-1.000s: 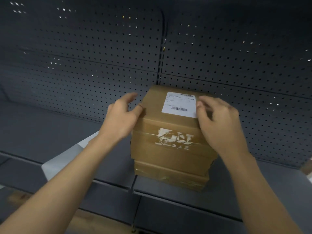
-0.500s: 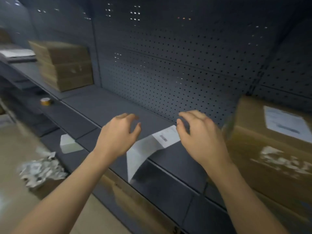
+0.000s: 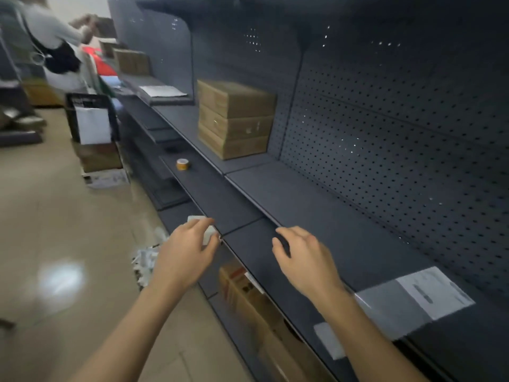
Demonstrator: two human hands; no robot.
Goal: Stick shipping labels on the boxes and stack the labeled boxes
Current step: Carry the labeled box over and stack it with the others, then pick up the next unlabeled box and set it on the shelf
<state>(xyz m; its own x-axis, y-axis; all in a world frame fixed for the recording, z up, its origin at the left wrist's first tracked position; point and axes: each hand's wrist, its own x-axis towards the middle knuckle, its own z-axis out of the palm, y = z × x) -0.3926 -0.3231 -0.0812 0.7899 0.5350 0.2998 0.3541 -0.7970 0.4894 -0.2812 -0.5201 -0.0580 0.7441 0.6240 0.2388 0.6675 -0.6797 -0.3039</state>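
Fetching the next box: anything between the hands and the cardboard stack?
Nothing visible blocks the way. Between the left hand, the right hand and the box stack, only a tape roll sits on the lower ledge, left of the line.

The one head-worn camera is looking forward and down, angling leftward along the dark shelf [image 3: 303, 199], which is running from the lower right of the frame to the upper left. It is sitting close to the left hand [image 3: 184, 252] and right hand [image 3: 305, 260] at lower centre, while the stacked boxes [image 3: 234, 117] are lying farther off above.
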